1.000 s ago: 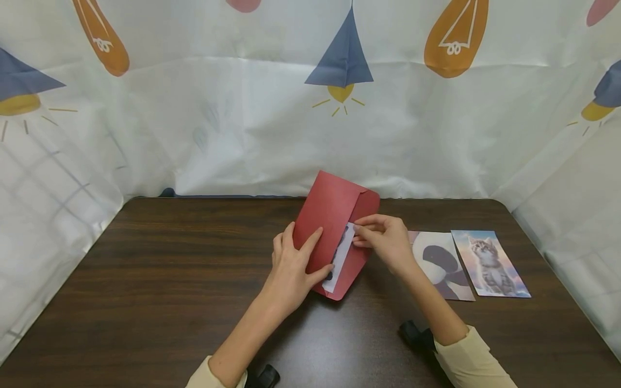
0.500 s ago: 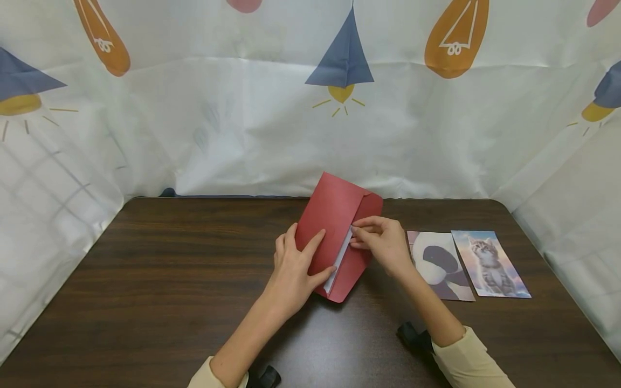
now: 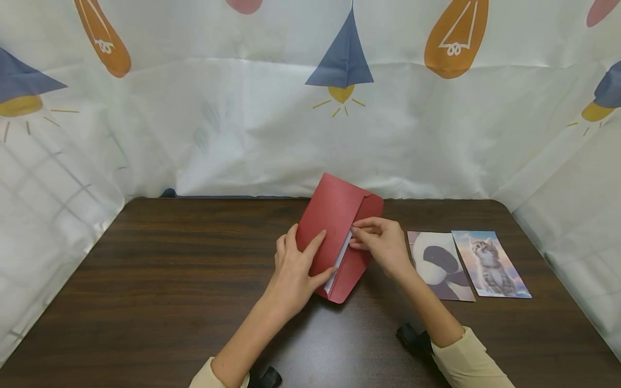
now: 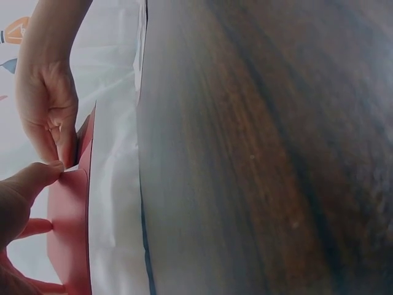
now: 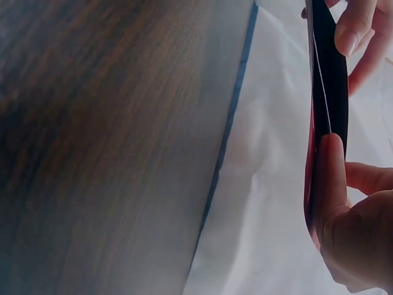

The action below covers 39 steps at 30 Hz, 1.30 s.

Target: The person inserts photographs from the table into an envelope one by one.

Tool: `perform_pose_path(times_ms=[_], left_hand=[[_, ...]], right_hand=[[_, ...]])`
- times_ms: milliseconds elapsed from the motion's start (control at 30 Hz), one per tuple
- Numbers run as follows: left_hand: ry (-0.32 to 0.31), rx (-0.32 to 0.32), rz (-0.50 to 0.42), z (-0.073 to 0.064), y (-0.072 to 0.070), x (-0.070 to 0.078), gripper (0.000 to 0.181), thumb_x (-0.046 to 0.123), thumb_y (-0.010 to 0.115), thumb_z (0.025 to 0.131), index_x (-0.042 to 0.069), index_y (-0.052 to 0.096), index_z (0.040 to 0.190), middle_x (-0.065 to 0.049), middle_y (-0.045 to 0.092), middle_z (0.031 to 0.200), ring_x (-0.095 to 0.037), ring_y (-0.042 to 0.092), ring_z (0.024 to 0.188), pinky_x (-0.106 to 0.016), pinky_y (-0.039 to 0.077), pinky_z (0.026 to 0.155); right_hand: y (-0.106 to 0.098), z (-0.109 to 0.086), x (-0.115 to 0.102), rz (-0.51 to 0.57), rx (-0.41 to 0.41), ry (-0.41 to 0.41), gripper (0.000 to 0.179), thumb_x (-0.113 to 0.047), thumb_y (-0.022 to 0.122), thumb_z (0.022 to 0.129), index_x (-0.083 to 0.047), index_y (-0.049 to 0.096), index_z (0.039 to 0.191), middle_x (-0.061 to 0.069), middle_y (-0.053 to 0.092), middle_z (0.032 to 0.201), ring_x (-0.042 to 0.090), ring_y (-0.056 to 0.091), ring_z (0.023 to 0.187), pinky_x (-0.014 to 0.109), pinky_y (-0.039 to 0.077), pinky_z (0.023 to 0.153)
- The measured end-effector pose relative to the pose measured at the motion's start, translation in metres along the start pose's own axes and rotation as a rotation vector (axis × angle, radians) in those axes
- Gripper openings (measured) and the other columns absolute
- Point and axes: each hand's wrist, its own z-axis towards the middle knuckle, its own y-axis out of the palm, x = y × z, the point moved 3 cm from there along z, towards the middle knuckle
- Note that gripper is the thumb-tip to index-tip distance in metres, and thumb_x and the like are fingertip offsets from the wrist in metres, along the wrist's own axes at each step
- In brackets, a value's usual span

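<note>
A red envelope [image 3: 335, 207] is held tilted over the table, its flap side facing right and its mouth spread apart. My left hand [image 3: 291, 275] grips it with the thumb at the lower end of the mouth and the fingers across the front. A white card [image 3: 342, 257] sits mostly inside, only a narrow strip showing. At the upper part of the mouth, my right hand [image 3: 383, 245] pinches the card's edge. From the right wrist, the card's thin edge [image 5: 323, 92] runs inside the dark opening, right fingertips against it. The envelope's back is hidden.
To the right on the dark wooden table [image 3: 194, 280] lie two picture cards: a panda-like card [image 3: 443, 264], partly behind the right forearm, and a kitten card [image 3: 492, 264]. A white cloth printed with lamps [image 3: 271, 124] hangs behind the table.
The card has slid deeper into the envelope, its dark print now out of sight and its visible strip narrower. Envelope and left hand have shifted slightly right.
</note>
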Motion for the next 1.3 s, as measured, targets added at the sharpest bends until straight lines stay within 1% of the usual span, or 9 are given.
perform_pose_path(times_ms=[167, 400, 500, 700, 867, 1100, 1300], left_hand=[[-0.006, -0.003, -0.004, 0.0, 0.001, 0.0, 0.068, 0.026, 0.09, 0.087, 0.008, 0.062, 0.146, -0.034, 0.036, 0.153, -0.052, 0.038, 0.133, -0.064, 0.048, 0.1], [0.002, 0.0, 0.003, -0.001, 0.001, 0.0, 0.066, 0.023, 0.09, 0.087, 0.007, 0.062, 0.145, -0.034, 0.037, 0.152, -0.051, 0.039, 0.132, -0.064, 0.048, 0.099], [0.002, 0.001, 0.001, -0.001, 0.001, 0.0, 0.066, 0.023, 0.09, 0.087, 0.007, 0.063, 0.145, -0.035, 0.037, 0.152, -0.052, 0.039, 0.132, -0.064, 0.049, 0.098], [-0.002, -0.004, 0.003, -0.001, 0.0, -0.002, 0.067, 0.023, 0.09, 0.086, 0.007, 0.062, 0.145, -0.034, 0.038, 0.152, -0.051, 0.039, 0.132, -0.063, 0.05, 0.097], [-0.021, -0.015, 0.0, -0.001, -0.001, -0.003, 0.067, 0.023, 0.09, 0.086, 0.008, 0.062, 0.146, -0.033, 0.037, 0.153, -0.05, 0.038, 0.133, -0.064, 0.049, 0.098], [-0.04, -0.029, 0.002, 0.0, -0.002, -0.005, 0.066, 0.024, 0.089, 0.087, 0.009, 0.062, 0.146, -0.033, 0.037, 0.154, -0.051, 0.038, 0.135, -0.065, 0.048, 0.1], [-0.056, -0.031, -0.008, 0.0, -0.005, -0.007, 0.07, 0.023, 0.09, 0.084, 0.009, 0.062, 0.146, -0.031, 0.037, 0.154, -0.049, 0.037, 0.135, -0.065, 0.047, 0.099]], right_hand=[[0.001, -0.001, 0.0, 0.005, -0.007, -0.003, 0.023, 0.005, 0.065, 0.1, 0.021, 0.066, 0.117, 0.019, 0.076, 0.096, 0.007, 0.074, 0.07, 0.027, 0.063, 0.072], [0.002, -0.002, 0.001, 0.008, -0.008, 0.009, 0.023, 0.006, 0.065, 0.1, 0.02, 0.066, 0.117, 0.019, 0.076, 0.095, 0.008, 0.074, 0.069, 0.027, 0.063, 0.072], [0.002, -0.002, 0.001, 0.011, -0.017, -0.001, 0.023, 0.006, 0.065, 0.1, 0.021, 0.066, 0.117, 0.019, 0.076, 0.096, 0.008, 0.074, 0.07, 0.027, 0.063, 0.073], [0.0, -0.002, -0.003, -0.027, -0.04, -0.035, 0.024, 0.005, 0.067, 0.1, 0.02, 0.067, 0.118, 0.023, 0.075, 0.099, 0.008, 0.075, 0.073, 0.028, 0.063, 0.075], [-0.002, 0.0, -0.004, -0.048, -0.053, -0.039, 0.023, 0.007, 0.066, 0.099, 0.021, 0.067, 0.118, 0.025, 0.075, 0.102, 0.007, 0.074, 0.074, 0.028, 0.063, 0.075], [-0.01, 0.001, -0.008, -0.071, -0.061, -0.054, 0.024, 0.005, 0.065, 0.1, 0.02, 0.067, 0.119, 0.027, 0.074, 0.107, 0.007, 0.074, 0.077, 0.029, 0.063, 0.078], [-0.02, 0.001, -0.014, -0.124, -0.036, -0.079, 0.025, -0.001, 0.068, 0.101, 0.016, 0.069, 0.12, 0.025, 0.075, 0.107, 0.008, 0.073, 0.081, 0.028, 0.063, 0.079]])
